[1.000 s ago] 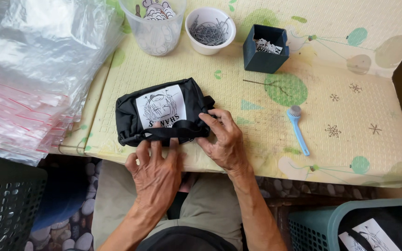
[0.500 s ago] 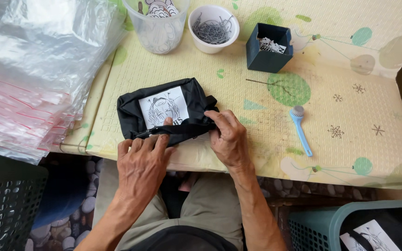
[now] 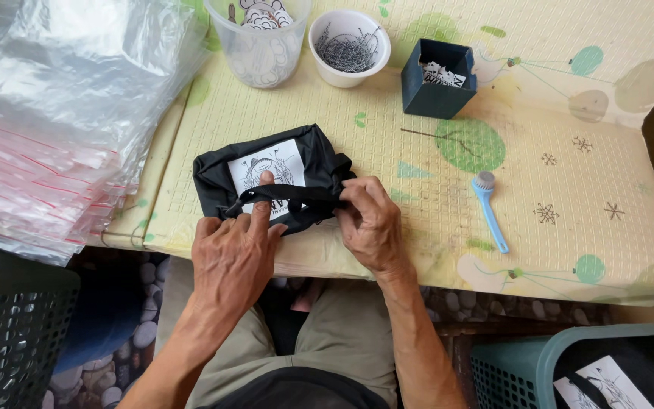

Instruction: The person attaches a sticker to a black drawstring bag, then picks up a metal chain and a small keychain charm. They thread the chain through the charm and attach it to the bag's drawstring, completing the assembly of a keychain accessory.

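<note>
Black fabric pouch (image 3: pixel 308 163), folded, lying at near edge of pale yellow patterned table mat (image 3: pixel 569 189), just in front of seated person. White rectangular label (image 3: pixel 266 170) with black line drawing on top face of pouch, tilted slightly, partly crossed by black strap (image 3: pixel 289 193).

Left hand (image 3: pixel 232 257) palm down at pouch's near edge, fingers spread and flat, index finger (image 3: pixel 265 197) stretched onto label under strap; pressing, not clenched. Right hand (image 3: pixel 372 223) at pouch's right end, fingers curled, pinching strap and fabric there.

Far side of mat, 3 containers in a row: clear plastic cup (image 3: pixel 259 45) with printed paper tags standing in it; white round bowl (image 3: pixel 348 45) full of thin grey metal wire pieces, just beside cup; dark blue square box (image 3: pixel 439 77), open top, white printed cards inside, a little apart to right.

Light blue brush (image 3: pixel 487 208) with grey bristle head, lying on mat right of right hand, well apart from pouch.

Left of mat: thick stack of clear plastic zip bags (image 3: pixel 54 129) with red seal strips along edges, overlapping mat's left side.

Lower corners: dark mesh basket (image 3: pixel 9 341) at left; teal basket (image 3: pixel 524 363) at right, holding more black fabric with white drawn label.
</note>
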